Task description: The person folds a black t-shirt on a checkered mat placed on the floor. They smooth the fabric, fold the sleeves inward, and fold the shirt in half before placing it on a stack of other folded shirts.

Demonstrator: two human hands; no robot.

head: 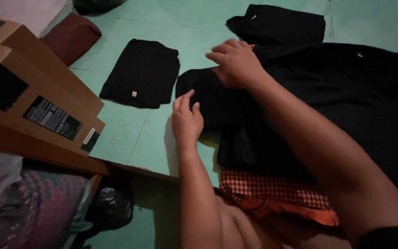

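Observation:
A black garment (pixel 328 97) lies spread on the green tiled floor (pixel 130 138) in front of me. My left hand (pixel 186 119) rests flat on its left edge, fingers pointing away from me. My right hand (pixel 236 62) presses down on a folded-over part of the same garment, fingers curled, a little farther from me. Neither hand lifts the cloth. A neatly folded black garment (pixel 141 73) with a small white tag lies to the left of my hands. Another dark folded piece (pixel 277 25) sits beyond the spread garment.
Cardboard boxes (pixel 28 92) stand at the left. A dark red folded cloth (pixel 70 37) lies beyond them. An orange checked cloth (pixel 272 193) covers my lap. A patterned fabric (pixel 33 207) and a black plastic bag (pixel 111 207) sit at the lower left.

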